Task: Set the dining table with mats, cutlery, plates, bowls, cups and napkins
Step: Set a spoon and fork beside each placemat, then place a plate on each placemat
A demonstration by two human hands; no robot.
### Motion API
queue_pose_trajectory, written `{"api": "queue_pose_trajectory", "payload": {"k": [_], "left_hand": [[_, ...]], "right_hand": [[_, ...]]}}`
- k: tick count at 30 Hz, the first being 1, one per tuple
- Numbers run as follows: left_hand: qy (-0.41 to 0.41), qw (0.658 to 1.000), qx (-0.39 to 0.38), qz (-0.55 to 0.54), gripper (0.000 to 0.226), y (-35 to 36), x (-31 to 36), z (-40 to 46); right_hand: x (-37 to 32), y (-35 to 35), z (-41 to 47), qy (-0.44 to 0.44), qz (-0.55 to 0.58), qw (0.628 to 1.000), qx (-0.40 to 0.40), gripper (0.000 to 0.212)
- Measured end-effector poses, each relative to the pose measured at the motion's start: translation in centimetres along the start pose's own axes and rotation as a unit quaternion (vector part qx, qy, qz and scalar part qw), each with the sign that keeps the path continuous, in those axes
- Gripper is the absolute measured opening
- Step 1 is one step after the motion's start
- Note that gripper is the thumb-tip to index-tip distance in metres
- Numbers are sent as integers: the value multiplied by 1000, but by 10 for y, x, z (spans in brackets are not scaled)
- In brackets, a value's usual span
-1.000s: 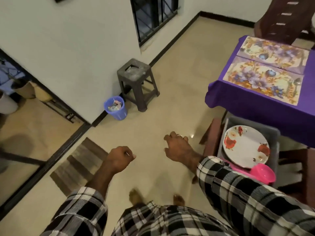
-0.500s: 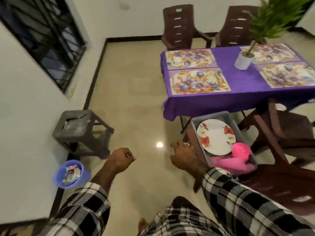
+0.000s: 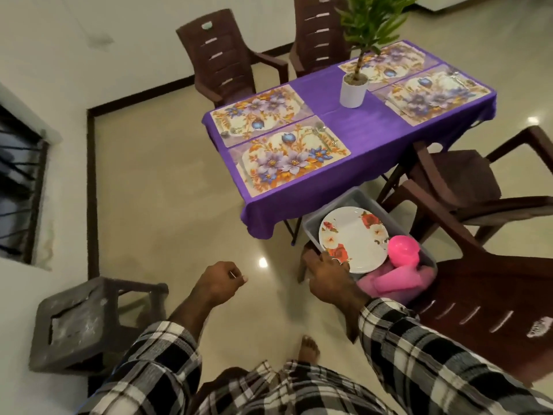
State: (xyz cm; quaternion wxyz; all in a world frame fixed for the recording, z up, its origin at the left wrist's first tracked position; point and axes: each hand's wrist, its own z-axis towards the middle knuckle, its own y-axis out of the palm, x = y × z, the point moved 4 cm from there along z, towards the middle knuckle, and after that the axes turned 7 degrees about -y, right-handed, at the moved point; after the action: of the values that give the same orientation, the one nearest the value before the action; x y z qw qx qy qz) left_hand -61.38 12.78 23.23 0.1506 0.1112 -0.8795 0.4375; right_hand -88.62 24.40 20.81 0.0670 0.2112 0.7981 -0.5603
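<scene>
A person's right hand point(image 3: 327, 278) grips the near rim of a grey bin point(image 3: 317, 232) holding plates point(image 3: 353, 239), at four o'clock; the left hand point(image 3: 220, 284), fisted and empty, hangs at seven.

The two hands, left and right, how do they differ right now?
The left hand hangs over bare floor, fingers curled into a loose fist, apparently pinching something thin and pale that I cannot identify; the right hand reaches to the grey tub, fingers at the edge of the floral plate. The right hand wears a ring; none shows on the left hand. Both come out of checked sleeves.
</scene>
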Motion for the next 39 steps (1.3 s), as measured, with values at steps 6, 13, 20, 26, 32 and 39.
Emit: {"api": "queue_pose_trajectory", "payload": {"k": [6, 13, 20, 26, 32, 39], "left_hand": [[73, 993, -65, 62, 25, 0, 81, 72], [207, 958, -147, 135, 22, 9, 196, 143], [248, 929, -198, 190, 19, 38, 249, 200], [224, 918, -245, 217, 17, 86, 281, 254], [167, 932, -267, 181, 16, 168, 296, 316], [127, 924, -270, 240, 8, 257, 291, 382]], "right_hand": [[29, -44, 20, 93, 26, 995, 21, 52], [79, -45, 21, 255, 66, 963, 54, 56], [110, -17, 32, 386, 188, 895, 120, 51], [143, 6, 70, 431, 296, 845, 115, 54], [219, 85, 135, 507, 481, 706, 119, 54], [293, 249, 180, 600, 606, 500, 154, 79]]}}
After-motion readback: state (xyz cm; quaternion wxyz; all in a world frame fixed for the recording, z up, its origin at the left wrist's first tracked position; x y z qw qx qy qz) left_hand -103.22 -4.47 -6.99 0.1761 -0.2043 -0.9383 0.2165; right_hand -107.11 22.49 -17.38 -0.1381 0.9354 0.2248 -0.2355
